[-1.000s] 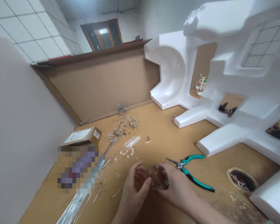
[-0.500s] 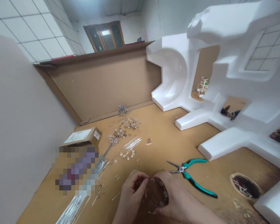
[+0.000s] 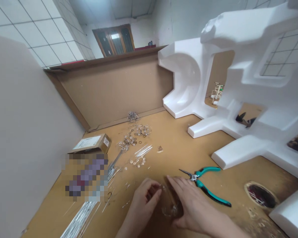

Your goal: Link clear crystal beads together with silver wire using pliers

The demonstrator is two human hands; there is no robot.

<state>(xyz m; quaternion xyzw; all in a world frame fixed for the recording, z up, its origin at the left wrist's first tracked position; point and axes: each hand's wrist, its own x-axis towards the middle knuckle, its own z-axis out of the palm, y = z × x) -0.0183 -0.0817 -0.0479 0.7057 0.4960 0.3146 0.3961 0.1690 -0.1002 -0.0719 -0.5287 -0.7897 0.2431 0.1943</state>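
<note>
Between my hands is a clear beaded strand, partly blurred and in shadow low over the table. My left hand is closed, thumb and forefinger pinched at one end of the strand. On the other side, my right hand curves around it with fingers stretched out and thumb apart; whether its palm touches the beads is hidden. Teal-handled long-nose pliers lie with handles spread just beyond my right hand. Clear loose beads and a small bundle of thin pins lie ahead of my left hand.
A long bundle of silvery wires lies at left, by a small cardboard box. Rings and clear pieces are heaped farther back. White moulded foam stands at right, near a round hole. A cardboard wall closes the back.
The beaded strand has gone from an upright ring in my right hand to a lower, looser shape. My right hand's fingers have stretched out. My left hand has closed into a pinch.
</note>
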